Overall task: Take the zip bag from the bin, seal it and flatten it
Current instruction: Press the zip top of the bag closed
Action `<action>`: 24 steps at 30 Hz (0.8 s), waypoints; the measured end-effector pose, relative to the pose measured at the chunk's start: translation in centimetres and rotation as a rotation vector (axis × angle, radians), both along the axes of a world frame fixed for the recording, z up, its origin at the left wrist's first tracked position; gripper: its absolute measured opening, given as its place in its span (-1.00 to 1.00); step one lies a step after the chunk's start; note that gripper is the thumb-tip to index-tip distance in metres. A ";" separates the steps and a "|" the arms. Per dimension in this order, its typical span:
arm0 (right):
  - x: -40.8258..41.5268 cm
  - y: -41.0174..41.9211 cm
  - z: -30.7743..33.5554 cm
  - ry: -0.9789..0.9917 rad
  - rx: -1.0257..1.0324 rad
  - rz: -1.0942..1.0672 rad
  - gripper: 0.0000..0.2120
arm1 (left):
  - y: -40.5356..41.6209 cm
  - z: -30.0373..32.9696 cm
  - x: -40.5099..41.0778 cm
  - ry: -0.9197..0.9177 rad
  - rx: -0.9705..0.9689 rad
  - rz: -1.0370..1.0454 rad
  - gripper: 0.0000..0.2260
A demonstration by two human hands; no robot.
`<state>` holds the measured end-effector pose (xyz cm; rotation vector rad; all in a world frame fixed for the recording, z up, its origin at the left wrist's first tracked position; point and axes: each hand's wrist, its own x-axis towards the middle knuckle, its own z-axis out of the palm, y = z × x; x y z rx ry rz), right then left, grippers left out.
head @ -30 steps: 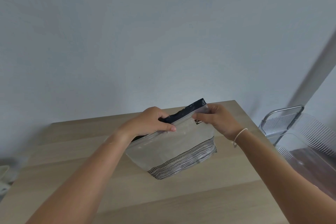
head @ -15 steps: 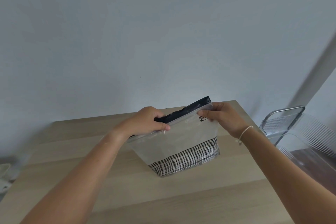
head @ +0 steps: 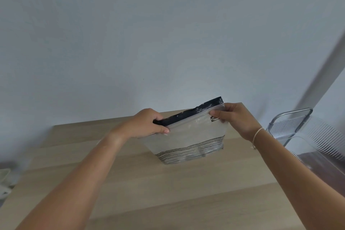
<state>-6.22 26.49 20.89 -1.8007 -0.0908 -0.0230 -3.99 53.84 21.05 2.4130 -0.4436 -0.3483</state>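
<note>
Translucent plastic, banded with thin dark stripes near its base, makes up the zip bag [head: 190, 136], which stands upright on the wooden table [head: 130, 183] with its bottom edge resting on the boards and its black zip strip [head: 188, 114] uppermost. The left hand [head: 147, 124] pinches the strip's left end, thumb in front and fingers curled behind, while the right hand [head: 235, 119] pinches the right corner just above a small dark label [head: 214, 118]. The bag is already out of the bin [head: 317, 142], so the step in hand appears to be the sealing; whether the strip is pressed shut along its whole length cannot be told from this angle. The next move likely calls for running pinched fingers along the strip from one end to the other, then laying the bag down and pressing the air out. The tabletop is pale wood grain in wide planks, bare around the bag. A clear ribbed plastic bin with a metal handle sits just off the table's right edge, well apart from the bag. A plain grey-white wall [head: 130, 43] fills the background.
</note>
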 end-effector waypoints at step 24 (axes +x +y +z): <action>1.1 -1.3 -2.0 -0.075 0.153 -0.038 -0.63 | 1.8 -0.5 0.0 -0.037 -0.153 0.059 -0.89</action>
